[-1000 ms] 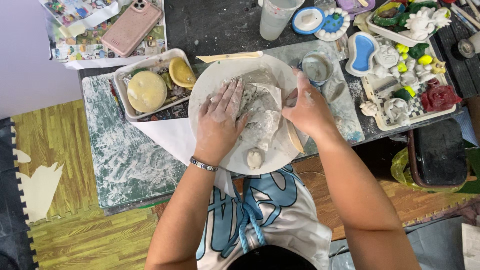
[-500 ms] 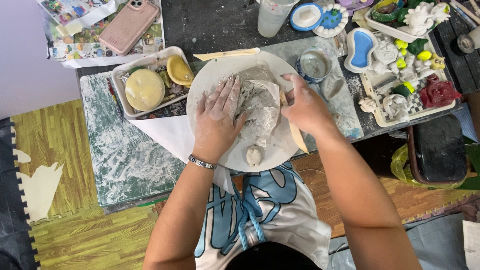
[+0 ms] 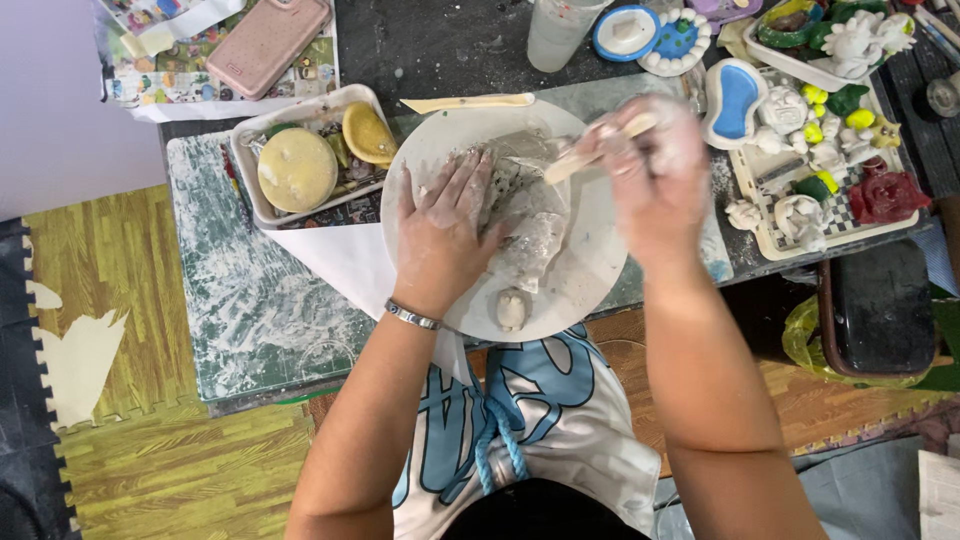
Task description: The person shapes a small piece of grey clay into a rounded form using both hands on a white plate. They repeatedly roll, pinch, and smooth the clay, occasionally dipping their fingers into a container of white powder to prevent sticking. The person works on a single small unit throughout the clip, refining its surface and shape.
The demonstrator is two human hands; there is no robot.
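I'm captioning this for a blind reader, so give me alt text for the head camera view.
Seen from above, a person's left hand presses flat on a grey clay slab on a round white plate, while the blurred right hand holds a wooden stick tool over it. A tray of small clay figures sits to the right and a pink phone lies top left.

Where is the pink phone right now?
In the head view, the pink phone lies at the top left, on colourful printed paper, just above the white tray holding the yellow sponges, well away from both hands.
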